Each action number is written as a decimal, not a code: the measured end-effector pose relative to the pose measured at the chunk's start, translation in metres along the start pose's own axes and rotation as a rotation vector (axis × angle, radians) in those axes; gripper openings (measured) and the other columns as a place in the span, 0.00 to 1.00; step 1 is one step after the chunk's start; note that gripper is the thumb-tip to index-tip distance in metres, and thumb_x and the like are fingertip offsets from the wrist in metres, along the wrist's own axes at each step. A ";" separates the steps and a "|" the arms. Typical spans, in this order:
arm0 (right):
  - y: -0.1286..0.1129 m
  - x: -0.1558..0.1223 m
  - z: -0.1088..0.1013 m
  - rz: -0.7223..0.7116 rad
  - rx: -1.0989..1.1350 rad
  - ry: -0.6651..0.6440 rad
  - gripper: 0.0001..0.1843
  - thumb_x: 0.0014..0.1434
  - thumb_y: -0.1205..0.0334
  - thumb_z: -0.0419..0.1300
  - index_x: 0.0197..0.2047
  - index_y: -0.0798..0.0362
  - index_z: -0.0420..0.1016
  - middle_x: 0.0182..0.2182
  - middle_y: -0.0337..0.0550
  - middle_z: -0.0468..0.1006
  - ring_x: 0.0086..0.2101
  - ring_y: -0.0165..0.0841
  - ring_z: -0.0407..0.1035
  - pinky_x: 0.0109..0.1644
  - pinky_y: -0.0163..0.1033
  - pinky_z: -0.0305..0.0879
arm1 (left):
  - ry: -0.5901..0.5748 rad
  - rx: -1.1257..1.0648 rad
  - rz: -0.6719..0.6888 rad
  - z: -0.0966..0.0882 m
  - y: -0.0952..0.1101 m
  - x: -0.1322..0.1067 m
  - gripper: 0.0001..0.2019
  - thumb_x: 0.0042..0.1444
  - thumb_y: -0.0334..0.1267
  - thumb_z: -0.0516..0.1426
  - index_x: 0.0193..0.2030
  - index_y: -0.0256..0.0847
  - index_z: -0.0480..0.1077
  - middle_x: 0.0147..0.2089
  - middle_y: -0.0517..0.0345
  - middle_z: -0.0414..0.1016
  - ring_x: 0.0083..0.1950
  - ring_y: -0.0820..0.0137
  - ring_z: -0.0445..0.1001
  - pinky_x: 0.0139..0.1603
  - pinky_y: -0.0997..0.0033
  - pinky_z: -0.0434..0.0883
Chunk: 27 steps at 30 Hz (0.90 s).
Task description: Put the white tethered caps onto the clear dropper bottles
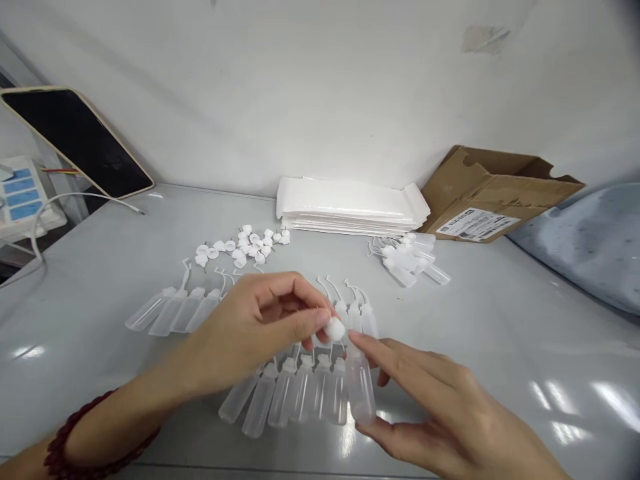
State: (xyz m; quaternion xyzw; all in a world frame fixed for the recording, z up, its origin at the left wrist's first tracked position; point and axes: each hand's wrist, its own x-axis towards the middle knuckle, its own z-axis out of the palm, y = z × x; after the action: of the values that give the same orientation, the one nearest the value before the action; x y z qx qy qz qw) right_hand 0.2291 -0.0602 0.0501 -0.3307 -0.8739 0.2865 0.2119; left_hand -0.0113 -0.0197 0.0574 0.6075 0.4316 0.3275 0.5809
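Observation:
Between the thumb and fingers of my left hand [280,320] is a small white cap [335,329], held just above the row of bottles. My right hand [430,393] grips a translucent plastic squeeze bottle [361,390] at the right end of the front row, fingers near its neck and thumb at its base. The cap is close to the neck of this bottle; whether they touch I cannot tell. Several like bottles [285,397] with strap-like white tops lie side by side in front. Another row [173,312] lies behind, partly hidden by my left hand.
Loose white caps [250,245] are scattered behind the bottles. A heap of bottles [407,257] lies at right, near a stack of white padded envelopes [350,203]. An open cardboard box [493,193] leans at the wall. A phone [77,137] and a white cable [90,195] are at left.

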 end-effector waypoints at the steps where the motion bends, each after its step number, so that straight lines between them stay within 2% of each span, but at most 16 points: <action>1: 0.001 0.001 0.002 -0.005 0.044 -0.010 0.40 0.59 0.65 0.61 0.69 0.44 0.44 0.43 0.44 0.77 0.33 0.33 0.72 0.36 0.35 0.73 | -0.020 -0.052 -0.008 0.003 0.000 -0.002 0.05 0.58 0.37 0.58 0.33 0.44 0.75 0.34 0.61 0.80 0.29 0.74 0.75 0.30 0.76 0.76; 6: 0.004 0.005 0.007 0.001 0.182 -0.041 0.41 0.60 0.66 0.61 0.70 0.45 0.43 0.44 0.44 0.74 0.38 0.31 0.69 0.41 0.34 0.72 | 0.025 -0.070 -0.036 0.008 -0.002 -0.005 0.05 0.58 0.36 0.58 0.34 0.44 0.76 0.30 0.64 0.78 0.29 0.76 0.75 0.31 0.80 0.75; 12: 0.005 0.009 0.006 -0.016 0.220 -0.027 0.40 0.61 0.68 0.60 0.70 0.46 0.44 0.47 0.45 0.74 0.40 0.31 0.70 0.44 0.34 0.72 | 0.024 -0.108 -0.098 0.009 -0.003 -0.002 0.06 0.58 0.35 0.58 0.32 0.42 0.75 0.27 0.63 0.78 0.29 0.75 0.77 0.34 0.78 0.77; 18: 0.003 0.009 0.003 -0.053 0.176 0.007 0.31 0.63 0.68 0.56 0.67 0.50 0.54 0.48 0.48 0.76 0.40 0.31 0.73 0.43 0.34 0.74 | 0.024 -0.201 -0.127 0.009 -0.005 -0.001 0.06 0.58 0.35 0.59 0.31 0.40 0.75 0.26 0.62 0.78 0.28 0.74 0.77 0.33 0.76 0.77; 23: 0.005 0.010 0.004 -0.103 0.078 0.052 0.26 0.64 0.70 0.55 0.65 0.54 0.58 0.50 0.51 0.76 0.45 0.33 0.74 0.45 0.34 0.74 | 0.012 -0.229 -0.225 0.008 -0.003 0.001 0.05 0.56 0.37 0.61 0.31 0.39 0.74 0.26 0.63 0.77 0.29 0.74 0.76 0.34 0.77 0.75; 27: 0.010 0.007 0.011 -0.150 -0.082 0.085 0.28 0.63 0.77 0.52 0.64 0.56 0.58 0.52 0.53 0.75 0.51 0.33 0.71 0.49 0.33 0.72 | 0.015 -0.279 -0.242 0.008 -0.002 0.000 0.05 0.56 0.38 0.61 0.32 0.39 0.74 0.28 0.65 0.77 0.31 0.77 0.75 0.36 0.81 0.73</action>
State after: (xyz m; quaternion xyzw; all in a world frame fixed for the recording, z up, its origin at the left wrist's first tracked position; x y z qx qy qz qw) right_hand 0.2224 -0.0534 0.0367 -0.2845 -0.8974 0.2195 0.2560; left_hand -0.0038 -0.0228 0.0548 0.4622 0.4563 0.3167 0.6913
